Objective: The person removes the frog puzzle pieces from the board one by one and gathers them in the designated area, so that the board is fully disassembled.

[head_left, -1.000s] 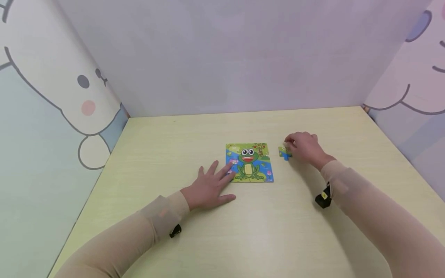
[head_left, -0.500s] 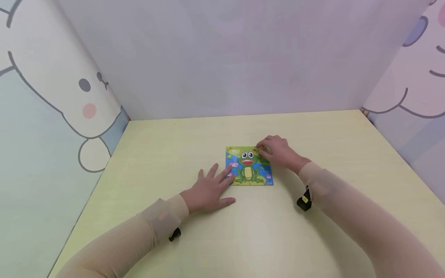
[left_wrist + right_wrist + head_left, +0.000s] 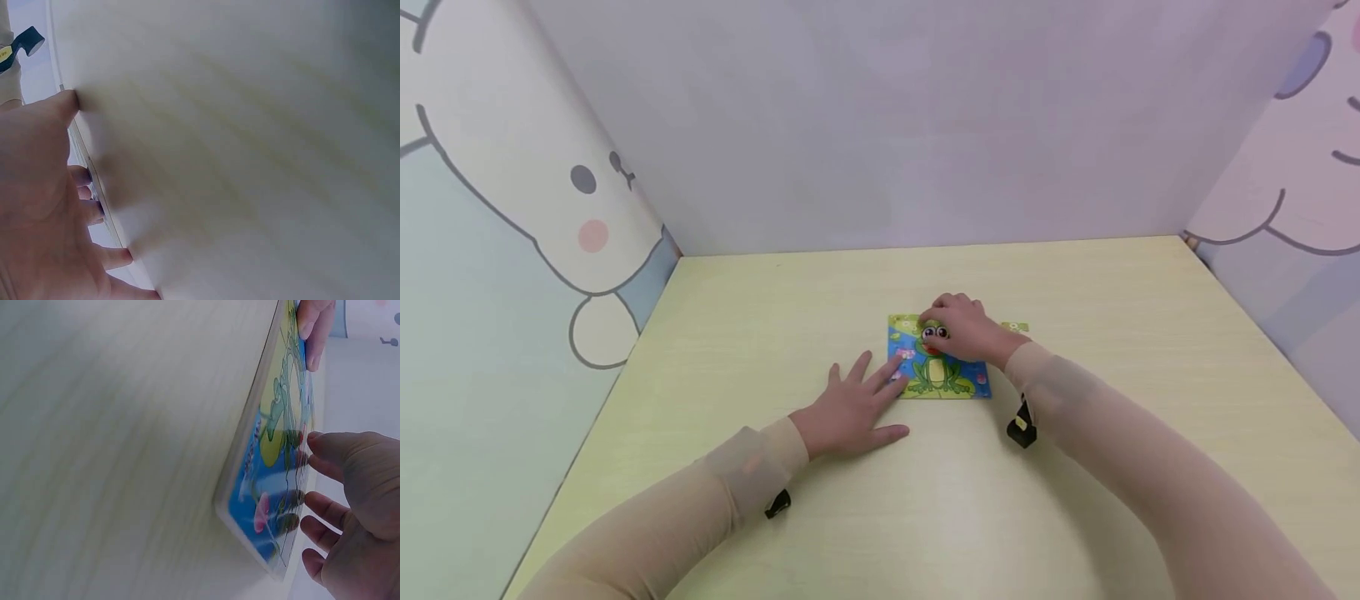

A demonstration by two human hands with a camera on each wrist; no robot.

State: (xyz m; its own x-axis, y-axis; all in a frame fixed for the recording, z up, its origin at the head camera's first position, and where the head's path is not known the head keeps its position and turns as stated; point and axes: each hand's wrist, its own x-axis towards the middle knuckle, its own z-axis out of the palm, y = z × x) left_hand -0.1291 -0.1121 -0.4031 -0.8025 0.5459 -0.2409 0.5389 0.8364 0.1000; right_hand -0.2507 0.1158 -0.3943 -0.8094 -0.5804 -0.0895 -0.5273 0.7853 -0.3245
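A square frog puzzle (image 3: 936, 377) lies flat on the table. My left hand (image 3: 848, 414) is spread beside it, index and middle fingertips resting on its left edge. Over the upper right part of the puzzle is my right hand (image 3: 967, 330), its fingers loosely bent. Its thumb and fingertips come down around the frog's eyes and mouth. In the right wrist view these fingers (image 3: 320, 532) meet the puzzle's surface, and no lifted piece shows among them. A loose green puzzle piece (image 3: 1017, 327) lies to the right, partly hidden by the right wrist.
The pale wooden table (image 3: 760, 317) ends at a plain back wall (image 3: 880, 125). Side walls with cartoon drawings (image 3: 587, 192) stand left and right. Black devices (image 3: 1021, 427) are strapped under both wrists.
My right hand has left the loose piece at the right and moved left over the puzzle, to the frog's head. The left hand has stayed in place.
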